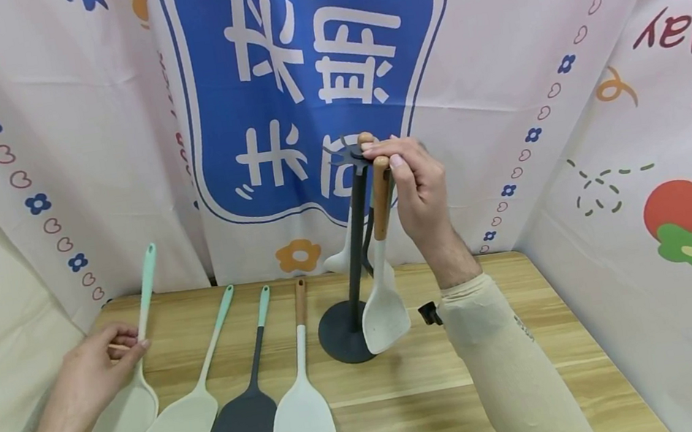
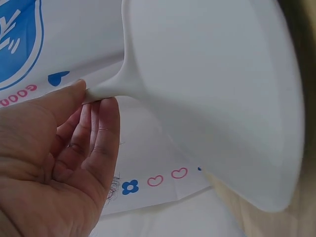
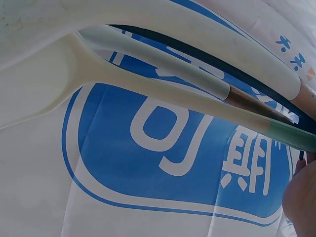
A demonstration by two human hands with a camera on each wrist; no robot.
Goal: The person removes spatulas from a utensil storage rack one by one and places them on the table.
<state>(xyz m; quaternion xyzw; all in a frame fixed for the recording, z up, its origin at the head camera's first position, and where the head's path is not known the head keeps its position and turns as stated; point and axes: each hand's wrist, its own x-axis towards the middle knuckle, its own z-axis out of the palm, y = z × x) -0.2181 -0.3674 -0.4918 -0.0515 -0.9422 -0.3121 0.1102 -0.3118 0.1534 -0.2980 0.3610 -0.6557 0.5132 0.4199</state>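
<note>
At the left of the head view my left hand [image 1: 98,365] pinches the pale neck of a mint-handled turner [image 1: 124,422] between thumb and fingers. Its wide blade [image 2: 217,94] fills much of the left wrist view. My right hand [image 1: 421,183] has its fingers bent over the top of a dark utensil rack [image 1: 352,267], beside the wooden handle [image 1: 381,200] of a hanging white turner [image 1: 385,317]. Several utensils hang there. In the right wrist view, a mint-handled pale utensil [image 3: 168,94] runs towards the right hand's fingers [image 3: 300,192], which are mostly out of frame.
Right of the held turner lie a second mint-handled turner [image 1: 184,416], a dark one [image 1: 244,413] and a white wooden-handled one [image 1: 303,414], side by side on the wooden table [image 1: 453,408]. A printed cloth [image 1: 491,18] hangs behind the table, with cloth walls at both sides.
</note>
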